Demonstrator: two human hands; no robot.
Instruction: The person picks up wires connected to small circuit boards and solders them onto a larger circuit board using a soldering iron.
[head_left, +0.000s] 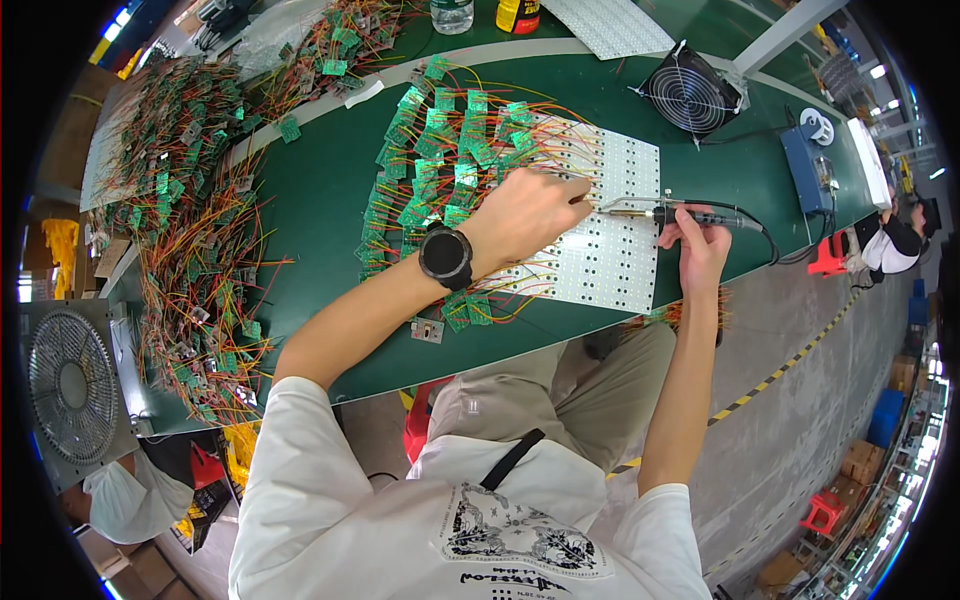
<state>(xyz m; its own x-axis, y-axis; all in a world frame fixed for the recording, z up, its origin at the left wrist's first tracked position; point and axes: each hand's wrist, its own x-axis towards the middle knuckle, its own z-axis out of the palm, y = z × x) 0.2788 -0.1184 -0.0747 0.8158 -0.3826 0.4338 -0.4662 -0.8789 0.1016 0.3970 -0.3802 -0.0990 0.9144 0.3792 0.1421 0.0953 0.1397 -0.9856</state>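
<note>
My right hand (697, 243) grips a soldering iron (735, 219) by its dark handle, with a thin metal guide alongside. Its tip points left over a white panel (620, 270) dotted with rows of holes. My left hand (525, 213), with a black watch on the wrist, reaches across the panel. Its fingers are pinched close to the iron's tip; what lies between them is hidden. Red and yellow wires run from the panel's left part to several rows of small green circuit boards (425, 180).
A large heap of wired circuit boards (190, 240) covers the table's left. Behind the panel stand a black fan (690, 92), a bottle (452, 15) and a yellow can (518, 14). A blue soldering station (803, 170) sits at right, its cable leading to the iron.
</note>
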